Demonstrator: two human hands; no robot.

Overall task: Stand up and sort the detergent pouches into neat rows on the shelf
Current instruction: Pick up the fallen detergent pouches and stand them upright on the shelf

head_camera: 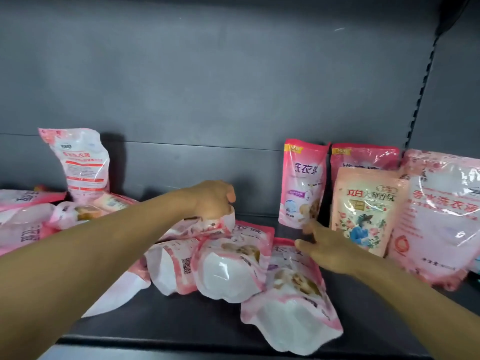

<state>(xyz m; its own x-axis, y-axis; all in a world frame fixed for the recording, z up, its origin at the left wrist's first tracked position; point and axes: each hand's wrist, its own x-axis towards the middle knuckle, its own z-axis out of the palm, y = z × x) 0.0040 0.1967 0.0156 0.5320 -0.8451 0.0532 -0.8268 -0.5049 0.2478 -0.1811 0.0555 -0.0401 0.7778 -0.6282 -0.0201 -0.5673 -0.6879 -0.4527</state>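
Several glossy pink plastic detergent pouches (228, 263) are lying toppled mid-shelf; I'm gripping one crumpled pouch top (207, 224) with my left hand (213, 201), likely to stand it; my right hand (327, 250), fingers spread loose, is reaching toward the upright pink pouch (302, 183) starting the row on the dark metal shelf (181, 315).

I saw a dark grey shelf (181, 320) with a back panel (207, 74) of the same grey. The standing pouch (302, 183) at the back was deep pink with a paler, whitish centre and purple characters. The pouch beside it in front (366, 211) was peach, printed with pink roses, green leaves, red characters and a figure in blue. The large pouch at far right (439, 216) was pale pink with red lettering. The fallen pouches (228, 266) were pink with white bases. The tall left pouch (83, 165) was white and pink with red bands.
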